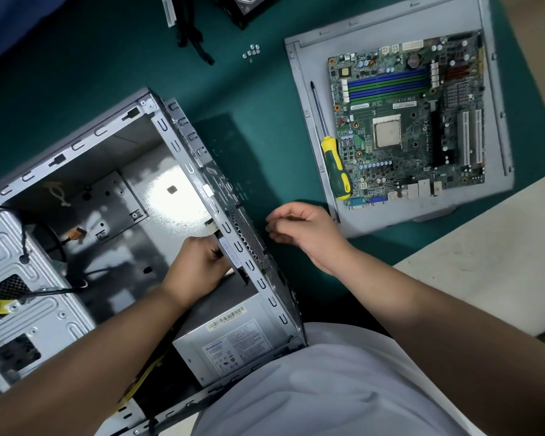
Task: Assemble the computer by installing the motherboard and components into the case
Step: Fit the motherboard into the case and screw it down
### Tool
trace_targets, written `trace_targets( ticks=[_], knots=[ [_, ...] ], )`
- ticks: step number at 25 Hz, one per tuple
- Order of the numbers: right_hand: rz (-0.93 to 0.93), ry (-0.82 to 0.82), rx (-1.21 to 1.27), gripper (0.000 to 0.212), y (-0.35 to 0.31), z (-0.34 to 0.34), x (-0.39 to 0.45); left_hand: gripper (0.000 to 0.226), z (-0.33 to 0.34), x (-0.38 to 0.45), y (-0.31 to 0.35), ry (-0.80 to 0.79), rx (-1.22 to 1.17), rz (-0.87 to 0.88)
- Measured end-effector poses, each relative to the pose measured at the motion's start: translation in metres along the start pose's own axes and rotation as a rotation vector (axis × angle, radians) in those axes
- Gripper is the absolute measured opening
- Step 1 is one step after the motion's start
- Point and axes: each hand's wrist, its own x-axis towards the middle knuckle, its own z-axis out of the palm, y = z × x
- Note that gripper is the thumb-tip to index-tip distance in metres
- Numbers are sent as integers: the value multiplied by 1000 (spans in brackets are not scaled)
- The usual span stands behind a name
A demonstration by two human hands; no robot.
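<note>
Green matting covers the bench; the motherboard [406, 121] waits on a side panel [309, 89], well apart from the case [76, 171]. Left hand [199, 265] grips something at the rear wall inside, right hand [299, 229] pinches outside, likely fastening; board goes in next.

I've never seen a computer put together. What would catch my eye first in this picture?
Probably the green motherboard, lying on a grey side panel at upper right, with a yellow-and-green screwdriver beside it. At lower left stands the open metal case, its power supply already inside. The left hand reaches inside the case at its rear wall, while the right hand works at the same wall from outside.
</note>
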Motion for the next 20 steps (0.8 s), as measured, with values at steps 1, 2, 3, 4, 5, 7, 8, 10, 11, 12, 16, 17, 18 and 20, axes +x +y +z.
trace_targets(
  ticks=[1, 2, 3, 4, 5, 7, 8, 10, 11, 12, 16, 17, 18, 20],
  knots=[
    [3, 4, 0, 33, 0, 0, 0, 31, 0, 0, 1, -1, -13, -16],
    [7, 9, -2, 33, 0, 1, 0, 29, 1, -1, 0, -8, -17, -42],
    [12, 12, -9, 32, 0, 2, 0, 23, 1, -1, -2, -16, -24, -65],
    [18, 10, -16, 31, 0, 2, 0, 23, 1, -1, -3, -13, -17, -93],
    [23, 4, -26, 30, 0, 3, 0, 22, 2, -1, -4, -3, -25, -116],
    [30, -17, -54, 29, 0, 4, 0, 15, 1, -1, -2, 5, -76, -136],
    [31, -24, -70, 29, 1, 5, -1, 16, 1, -1, 0, 3, -103, -140],
    [28, -29, -87, 25, 1, 9, -1, 22, 0, 0, 1, -6, -149, -145],
    [24, -29, -91, 23, 1, 11, -1, 23, 0, 1, 1, -11, -169, -146],
    [17, -28, -99, 21, 1, 12, -1, 22, -1, 1, 1, -15, -191, -150],
    [-11, -22, -158, 14, 2, 14, 0, 14, -2, 1, 0, -37, -245, -159],
    [-14, -21, -167, 13, 3, 14, 0, 14, -1, 1, -1, -40, -256, -154],
    [-16, -22, -173, 12, 3, 15, 0, 15, -1, 1, 0, -38, -262, -152],
    [-19, -24, -192, 12, 2, 15, -1, 16, -2, 2, 0, -29, -265, -149]
  ],
)
